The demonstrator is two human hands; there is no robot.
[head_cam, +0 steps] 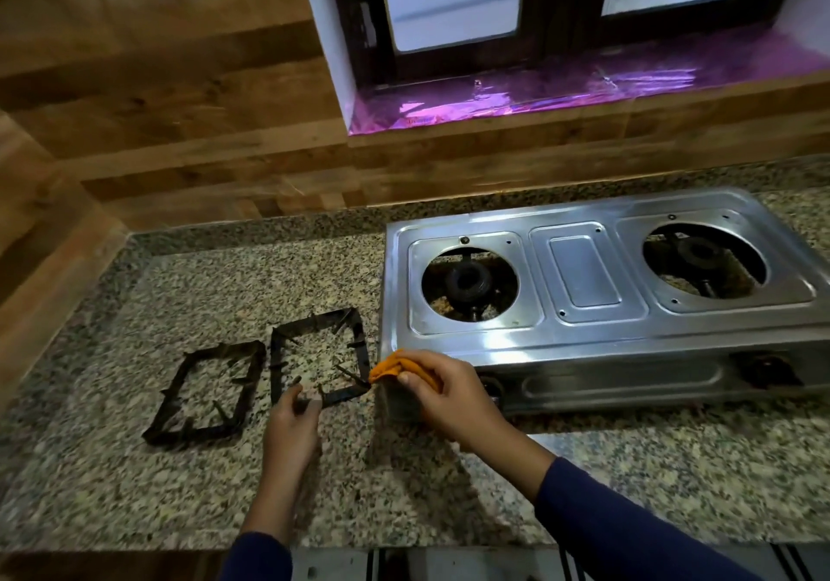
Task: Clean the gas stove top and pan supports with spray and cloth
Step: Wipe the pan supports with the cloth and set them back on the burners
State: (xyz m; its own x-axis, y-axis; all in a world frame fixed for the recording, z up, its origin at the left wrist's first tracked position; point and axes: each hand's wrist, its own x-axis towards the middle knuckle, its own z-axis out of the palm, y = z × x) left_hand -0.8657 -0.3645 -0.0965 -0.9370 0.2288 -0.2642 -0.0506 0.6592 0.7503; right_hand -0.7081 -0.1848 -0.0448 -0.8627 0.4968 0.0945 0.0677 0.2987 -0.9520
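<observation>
A steel two-burner gas stove point(588, 275) stands on the granite counter with both pan supports off. Two black square pan supports lie to its left: one point(206, 394) further left, the other point(316, 351) beside the stove. My left hand point(292, 423) grips the near edge of the nearer support. My right hand point(442, 394) holds a bunched orange cloth point(390, 367) against that support's near right corner, by the stove's front left corner. No spray bottle is in view.
The speckled granite counter point(134, 490) spreads wide to the left and front. A wood-panelled wall point(179, 109) rises behind it, and a window with a purple-lined sill point(539, 95) sits above the stove. Dark burner rings point(469, 282) show through the stove's round openings.
</observation>
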